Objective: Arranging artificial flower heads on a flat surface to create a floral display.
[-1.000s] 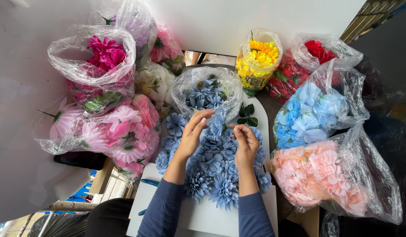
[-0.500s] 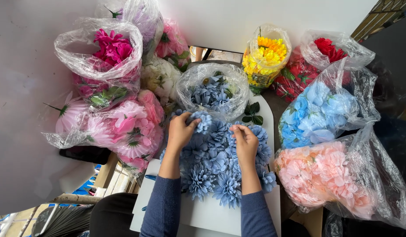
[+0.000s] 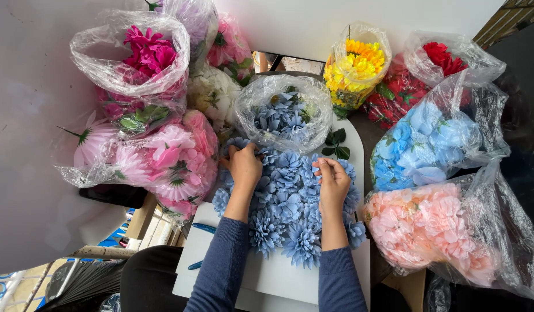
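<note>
Dusty-blue fabric flower heads (image 3: 287, 214) sit heaped on the white desk (image 3: 278, 277) right in front of you, between your forearms. Your left hand (image 3: 244, 167) lies curled on the pile's upper left edge, fingers (image 3: 237, 153) bent down into the blooms; I can't tell if they've pinched one. Your right hand (image 3: 333, 182) has fingers drawn together at the pile's top right, apparently pinching a bloom or petal, grip mostly hidden. Open clear bag of the same blue heads (image 3: 284, 112) stands just behind the pile, mouth up, likely so both hands reach it. Loose green leaves (image 3: 336, 144) lie beside it. Bags crowd both flanks: pink daisies (image 3: 174, 162) and magenta (image 3: 145, 55) left, light blue (image 3: 423, 138) and peach (image 3: 428, 225) right, yellow (image 3: 359, 60) and red (image 3: 440, 58) behind. Sideways room is tight.
</note>
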